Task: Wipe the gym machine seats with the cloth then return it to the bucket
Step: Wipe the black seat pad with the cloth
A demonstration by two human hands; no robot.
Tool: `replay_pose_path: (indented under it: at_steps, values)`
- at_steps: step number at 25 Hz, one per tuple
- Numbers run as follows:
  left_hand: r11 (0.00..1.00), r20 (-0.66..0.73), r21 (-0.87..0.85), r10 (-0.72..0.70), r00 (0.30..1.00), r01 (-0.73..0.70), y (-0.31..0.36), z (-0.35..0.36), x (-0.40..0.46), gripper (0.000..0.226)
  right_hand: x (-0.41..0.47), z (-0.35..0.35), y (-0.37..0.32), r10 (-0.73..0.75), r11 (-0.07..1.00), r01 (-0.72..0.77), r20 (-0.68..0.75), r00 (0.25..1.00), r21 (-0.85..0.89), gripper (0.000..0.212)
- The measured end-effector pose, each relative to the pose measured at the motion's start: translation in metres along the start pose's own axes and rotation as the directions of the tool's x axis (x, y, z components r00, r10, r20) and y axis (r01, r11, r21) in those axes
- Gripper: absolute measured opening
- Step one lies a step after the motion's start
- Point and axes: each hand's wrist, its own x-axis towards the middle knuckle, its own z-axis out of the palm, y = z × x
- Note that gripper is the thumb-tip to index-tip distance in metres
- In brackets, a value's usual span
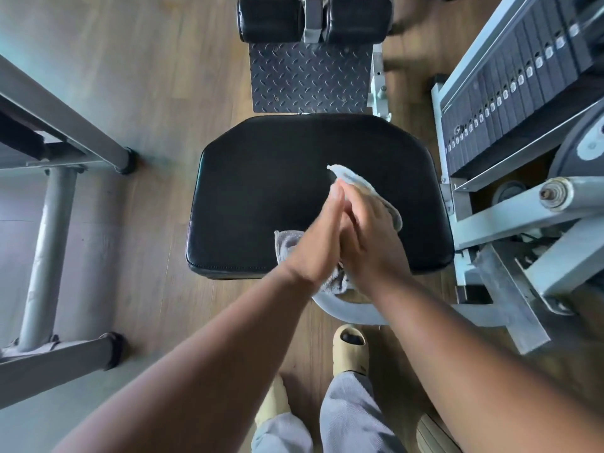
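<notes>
the grey cloth (pixel 366 188) is lying on the black padded seat (pixel 261 178) in the centre of the frame, with one corner sticking up past the fingertips, one edge showing at the right of the hands and a bunched part hanging over the seat's near edge. the left hand (pixel 313 246) and the right hand (pixel 366 237) are pressing side by side on the cloth, fingers straight and close together, so each grip is lying flat on the fabric rather than curling round it. both bare forearms are reaching in from the lower edge of the frame. above the seat, a studded metal footplate (pixel 310 76) and two black roller pads (pixel 271 18) are sitting at the top centre. a weight stack (pixel 510 86) and the pale machine frame (pixel 523 210) are filling the right side. grey steel legs of another machine (pixel 49 230) are standing at the left on the wooden floor (pixel 157 76). at the bottom centre, grey trousers (pixel 353 416) and a beige shoe (pixel 351 348) are showing.
</notes>
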Motion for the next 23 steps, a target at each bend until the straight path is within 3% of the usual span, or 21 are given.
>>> replay_pose_path:
  at_steps: [1,2,3,4,5,6,7,10,12,16,18,19,21,23]
  values:
    - [0.998,-0.071,0.041,0.047,0.996,-0.044,0.004,-0.011,-0.006,0.041,-0.004,0.003,0.007,0.062,0.978,-0.050,0.055,0.997,-0.204,0.060]
    - [0.972,-0.219,0.222,0.127,0.968,-0.077,0.001,-0.030,-0.009,0.037,-0.004,0.005,0.016,0.115,0.921,-0.073,0.090,0.989,-0.382,0.064]
    - [0.874,-0.321,0.480,0.253,0.913,-0.074,-0.001,-0.053,-0.008,0.041,0.001,0.007,0.022,0.140,0.864,-0.071,0.101,0.985,-0.499,0.065]
    - [0.664,-0.327,0.748,0.350,0.878,0.014,-0.004,-0.080,-0.004,0.050,0.008,0.011,0.023,0.145,0.829,-0.068,0.097,0.985,-0.555,0.065]
    - [0.415,-0.310,0.899,0.372,0.875,0.142,-0.005,-0.103,-0.001,0.056,0.017,0.018,0.021,0.145,0.815,-0.070,0.085,0.986,-0.575,0.064]
    - [0.221,-0.294,0.948,0.349,0.890,0.227,-0.009,-0.119,0.004,0.060,0.024,0.025,0.014,0.134,0.816,-0.065,0.079,0.988,-0.574,0.063]
    - [0.127,-0.279,0.960,0.312,0.908,0.251,-0.014,-0.127,0.008,0.063,0.028,0.034,0.006,0.093,0.823,-0.020,0.101,0.991,-0.567,0.061]
    - [0.138,-0.254,0.965,0.313,0.915,0.221,-0.028,-0.131,0.013,0.066,0.022,0.038,0.007,-0.154,0.810,0.287,0.286,0.946,-0.512,0.056]
    - [0.149,-0.268,0.962,0.340,0.902,0.230,-0.031,-0.130,0.011,0.065,0.017,0.014,0.036,-0.198,0.791,0.333,0.301,0.933,-0.514,0.053]
    - [0.140,-0.283,0.958,0.368,0.886,0.249,-0.034,-0.128,0.013,0.064,0.051,-0.036,0.081,0.086,0.789,0.014,0.132,0.987,-0.615,0.056]
    - [0.138,-0.293,0.956,0.380,0.877,0.259,-0.035,-0.126,0.016,0.063,0.086,-0.027,0.073,0.249,0.798,-0.180,0.043,0.968,-0.575,0.057]
    - [0.134,-0.296,0.955,0.386,0.874,0.264,-0.035,-0.126,0.015,0.063,0.095,-0.014,0.057,0.278,0.801,-0.205,0.047,0.959,-0.562,0.058]
    - [0.136,-0.292,0.956,0.393,0.872,0.259,-0.035,-0.129,0.014,0.062,0.086,0.018,0.026,0.113,0.824,-0.025,0.121,0.986,-0.567,0.060]
    - [0.153,-0.283,0.958,0.395,0.874,0.241,-0.033,-0.131,0.013,0.061,0.042,0.026,0.016,-0.072,0.816,0.232,0.305,0.950,-0.530,0.060]
